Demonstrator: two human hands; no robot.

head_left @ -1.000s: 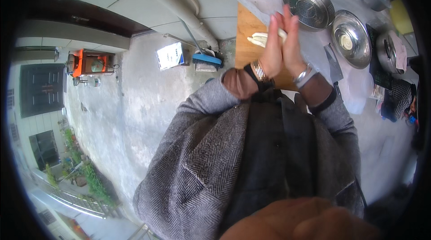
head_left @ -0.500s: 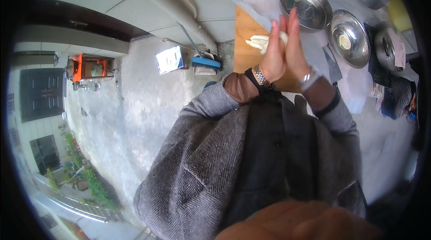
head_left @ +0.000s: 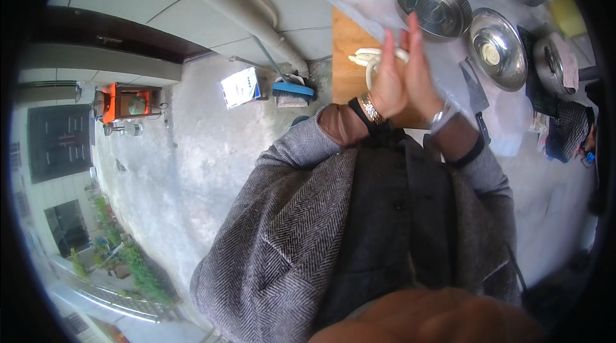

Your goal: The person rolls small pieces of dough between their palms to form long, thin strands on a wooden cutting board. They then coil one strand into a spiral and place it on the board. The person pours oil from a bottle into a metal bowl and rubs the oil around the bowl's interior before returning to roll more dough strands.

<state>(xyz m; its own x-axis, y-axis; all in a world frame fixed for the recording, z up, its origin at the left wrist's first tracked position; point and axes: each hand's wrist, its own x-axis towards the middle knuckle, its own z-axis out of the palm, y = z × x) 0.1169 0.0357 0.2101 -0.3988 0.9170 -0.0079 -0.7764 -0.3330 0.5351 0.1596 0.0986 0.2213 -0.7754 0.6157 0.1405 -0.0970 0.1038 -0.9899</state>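
Note:
My left hand (head_left: 389, 83) and my right hand (head_left: 421, 83) are raised above a wooden board (head_left: 344, 35), palms facing and fingers stretched out straight. A pale strip of dough (head_left: 401, 55) shows between them, held by the two palms; most of it is hidden. More soft dough strands (head_left: 367, 58) stick out left of my left hand, over the board, and one curves down. From here I cannot tell whether these strands join the piece in my palms. A cleaver (head_left: 473, 83) lies right of my right hand.
Beyond my hands stands a round steel pan (head_left: 436, 3) with a perforated-looking bottom. A steel bowl (head_left: 497, 48) holding a pale lump sits to its right, near a lidded pot (head_left: 553, 64). Clear plastic sheeting (head_left: 449, 64) covers the table. Left on the floor are a blue broom (head_left: 293, 90) and a box (head_left: 242, 88).
My hands have shifted slightly against each other, still palm to palm. The dough strands on the left hang differently, with one now curving down. The view has tilted a little.

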